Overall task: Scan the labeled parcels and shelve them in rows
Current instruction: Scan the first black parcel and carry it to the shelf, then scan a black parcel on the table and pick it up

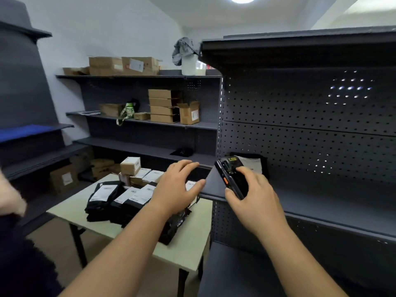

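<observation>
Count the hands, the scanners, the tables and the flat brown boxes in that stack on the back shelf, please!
Hands: 2, left hand and right hand
scanner: 1, gripped by the right hand
table: 1
flat brown boxes in the stack: 4
Total: 8

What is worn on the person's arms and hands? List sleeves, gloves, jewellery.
Nothing visible. The left hand and right hand are ungloved, no rings or watch showing. The left forearm and right forearm are bare to the picture's edge, without sleeves.
</observation>
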### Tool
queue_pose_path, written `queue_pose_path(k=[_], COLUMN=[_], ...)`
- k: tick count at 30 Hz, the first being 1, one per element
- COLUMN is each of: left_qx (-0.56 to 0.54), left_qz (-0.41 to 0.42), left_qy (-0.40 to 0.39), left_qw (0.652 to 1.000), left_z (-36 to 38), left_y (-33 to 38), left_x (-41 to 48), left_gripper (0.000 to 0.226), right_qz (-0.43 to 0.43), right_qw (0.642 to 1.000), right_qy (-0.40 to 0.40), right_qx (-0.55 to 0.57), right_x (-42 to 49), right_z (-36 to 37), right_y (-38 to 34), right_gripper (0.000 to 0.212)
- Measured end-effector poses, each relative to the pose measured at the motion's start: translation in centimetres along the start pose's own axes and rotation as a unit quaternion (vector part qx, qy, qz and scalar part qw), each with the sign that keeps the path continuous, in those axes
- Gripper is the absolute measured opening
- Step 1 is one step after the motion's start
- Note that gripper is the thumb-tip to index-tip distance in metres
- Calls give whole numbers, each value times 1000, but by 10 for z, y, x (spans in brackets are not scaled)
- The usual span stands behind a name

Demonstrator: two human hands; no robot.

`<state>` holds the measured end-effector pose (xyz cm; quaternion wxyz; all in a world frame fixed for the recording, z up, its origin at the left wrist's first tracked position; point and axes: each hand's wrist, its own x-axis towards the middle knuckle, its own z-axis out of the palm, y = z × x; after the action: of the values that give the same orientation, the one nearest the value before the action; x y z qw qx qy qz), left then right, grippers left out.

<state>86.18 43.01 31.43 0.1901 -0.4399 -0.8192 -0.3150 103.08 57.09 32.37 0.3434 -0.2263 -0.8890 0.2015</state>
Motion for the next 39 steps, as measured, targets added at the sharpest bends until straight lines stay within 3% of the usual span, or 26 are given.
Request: queue_pose_path(k=[9, 16, 30, 39], left_qx=[-15, -32, 42, 49], left_qz=[-43, -67, -158, -235], left_qy=[41, 16, -92, -130], left_qw=[998, 997, 982, 962], left_z=[-68, -83, -54, -18], left_y=[-138, -243, -444, -556], left_x=[-23, -32, -6, 14], left_gripper=[54, 54, 69, 57], right_qz=[-9, -1, 28, 43], right_qw=[999, 998, 981, 966], right_qy=[-30, -65, -192, -256], right_qx=[-14, -24, 7, -13], right_x=[5, 15, 102, 158], right_z=[106, 194, 404, 499], right_y=[-105, -163, -188, -197], right_gripper=[59, 61, 61, 60])
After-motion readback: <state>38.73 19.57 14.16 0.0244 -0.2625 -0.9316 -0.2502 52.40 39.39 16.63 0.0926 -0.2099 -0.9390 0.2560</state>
